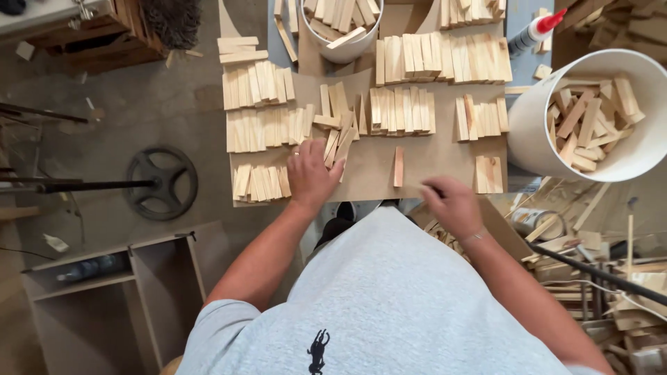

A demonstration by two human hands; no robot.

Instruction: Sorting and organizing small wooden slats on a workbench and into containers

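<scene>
A single flat pine slat (pixel 398 167) lay on the smooth brown desk (pixel 375 163), its long axis pointing away from the person. Left of that slat, the left hand (pixel 313 177) pressed loose slats (pixel 338 142); right of it, the right hand (pixel 450 203) curled, grip unclear

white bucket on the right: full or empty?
Partly full. The white bucket stands upright, mouth open, with loose wooden blocks piled inside, below its rim.
</scene>
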